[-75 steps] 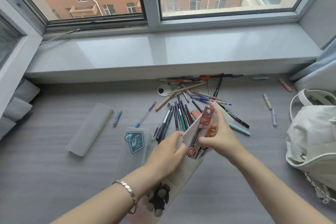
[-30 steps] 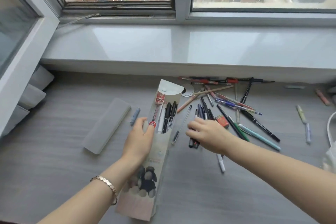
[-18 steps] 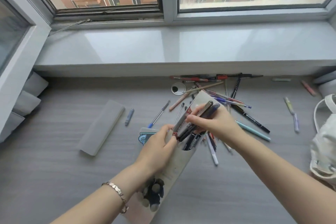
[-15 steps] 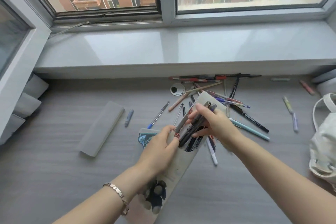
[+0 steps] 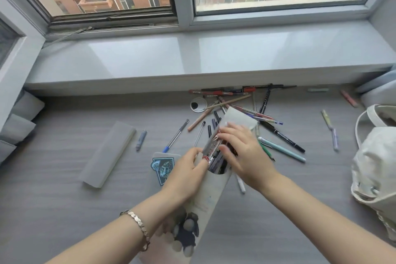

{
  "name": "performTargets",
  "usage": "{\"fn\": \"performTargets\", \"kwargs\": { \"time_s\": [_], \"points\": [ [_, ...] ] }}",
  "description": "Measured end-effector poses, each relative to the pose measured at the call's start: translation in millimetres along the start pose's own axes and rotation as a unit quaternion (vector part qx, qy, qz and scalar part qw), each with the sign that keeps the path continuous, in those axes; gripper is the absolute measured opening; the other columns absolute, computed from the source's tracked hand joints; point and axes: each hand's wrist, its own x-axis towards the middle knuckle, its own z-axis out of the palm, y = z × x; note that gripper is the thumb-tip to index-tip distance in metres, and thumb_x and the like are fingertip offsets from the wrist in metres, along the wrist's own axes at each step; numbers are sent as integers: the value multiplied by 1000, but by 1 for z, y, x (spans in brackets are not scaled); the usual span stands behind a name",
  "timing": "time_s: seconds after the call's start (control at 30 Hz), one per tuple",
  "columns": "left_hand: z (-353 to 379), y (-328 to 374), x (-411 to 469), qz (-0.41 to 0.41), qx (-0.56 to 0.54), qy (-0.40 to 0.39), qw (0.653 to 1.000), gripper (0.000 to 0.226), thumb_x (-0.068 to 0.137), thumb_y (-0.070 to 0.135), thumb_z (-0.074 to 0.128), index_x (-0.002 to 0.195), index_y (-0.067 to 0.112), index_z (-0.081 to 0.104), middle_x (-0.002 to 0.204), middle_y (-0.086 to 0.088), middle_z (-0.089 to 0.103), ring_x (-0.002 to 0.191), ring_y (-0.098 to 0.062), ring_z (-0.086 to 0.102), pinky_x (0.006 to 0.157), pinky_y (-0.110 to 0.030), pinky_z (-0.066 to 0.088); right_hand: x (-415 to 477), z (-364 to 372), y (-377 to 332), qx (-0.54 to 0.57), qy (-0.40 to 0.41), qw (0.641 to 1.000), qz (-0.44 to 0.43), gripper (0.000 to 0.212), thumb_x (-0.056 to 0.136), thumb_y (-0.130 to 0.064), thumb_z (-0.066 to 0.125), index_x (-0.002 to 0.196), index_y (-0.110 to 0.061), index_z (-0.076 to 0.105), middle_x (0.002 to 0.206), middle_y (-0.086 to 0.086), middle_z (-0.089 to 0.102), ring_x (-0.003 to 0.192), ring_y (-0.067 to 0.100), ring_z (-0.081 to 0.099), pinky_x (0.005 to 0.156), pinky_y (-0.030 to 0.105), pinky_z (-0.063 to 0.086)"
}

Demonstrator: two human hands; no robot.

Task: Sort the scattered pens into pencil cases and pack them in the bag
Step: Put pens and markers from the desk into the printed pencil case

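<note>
Where pens (image 5: 280, 149) lie scattered, a bag (image 5: 377, 163) sits rightward.

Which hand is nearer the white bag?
Right. The right hand sits over the open pencil case, on the side toward the bag; the left hand holds the case's opposite edge, farther from the bag.

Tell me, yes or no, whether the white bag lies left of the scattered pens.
No, the white bag sits at the right edge of the view, right of the scattered pens.
</note>
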Motion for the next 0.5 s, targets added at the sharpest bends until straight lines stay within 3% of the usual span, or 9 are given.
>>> {"fn": "performTargets", "kwargs": {
  "time_s": [0.07, 0.13, 0.17, 0.27, 0.33, 0.43, 0.5],
  "points": [
    [0, -2, 3, -19, -6, 12, 1000, 15, 90, 23, 45, 99, 27, 56, 85, 5, 64, 83, -15, 58, 77, -33, 44, 0, -17, 17, 28, 43, 999, -10, 31, 89, -22, 47, 106, -4, 65, 115, -1, 61, 120, 18, 45, 106, 33, 33],
    [-1, -2, 8, -32, -10, 29, 999, 17, 91, 23, 44, 104, 23, 55, 86, 5, 61, 84, -15, 56, 73, -29, 40, -3, -27, 44, 12, 77, 995, 56, 23, 85, -11, 53, 102, -2, 66, 105, 2, 64, 108, 18, 52, 97, 29, 39],
    [-2, -1, 11, -33, -14, 36, 999, 14, 91, 23, 44, 100, 23, 55, 83, 8, 59, 80, -13, 54, 70, -28, 38, -6, -29, 62, -19, 59, 991, 122, 21, 82, -2, 55, 101, -1, 65, 102, 7, 65, 103, 22, 54, 92, 32, 41],
    [0, 4, 20, -40, -17, 44, 998, 11, 92, 21, 44, 94, 24, 54, 77, 12, 57, 74, -9, 53, 63, -27, 38, -18, -26, 105, -124, -117, 935, 312, 37, 77, 9, 50, 111, -4, 60, 111, 15, 60, 107, 34, 51, 89, 40, 44],
    [2, 6, 26, -45, -26, 51, 997, 12, 91, 21, 44, 94, 24, 55, 83, 7, 61, 79, -14, 57, 66, -29, 42, -24, -23, 115, -187, -198, 910, 314, 37, 80, 2, 48, 115, -8, 57, 114, 14, 57, 109, 33, 49, 85, 39, 43],
    [3, 10, 33, -53, -45, 67, 995, 11, 90, 20, 45, 91, 24, 55, 89, 0, 63, 83, -18, 58, 71, -31, 43, -21, -22, 115, -241, -246, 900, 266, 31, 83, -5, 48, 113, -7, 55, 112, 15, 53, 103, 33, 51, 77, 38, 43],
    [2, 12, 38, -44, -45, 75, 995, 12, 91, 19, 45, 95, 22, 55, 88, 3, 61, 80, -12, 56, 66, -28, 41, -11, -24, 110, -218, -233, 913, 253, 27, 84, -4, 49, 111, -1, 53, 108, 19, 49, 80, 36, 50, 61, 38, 40]
  ]
}}
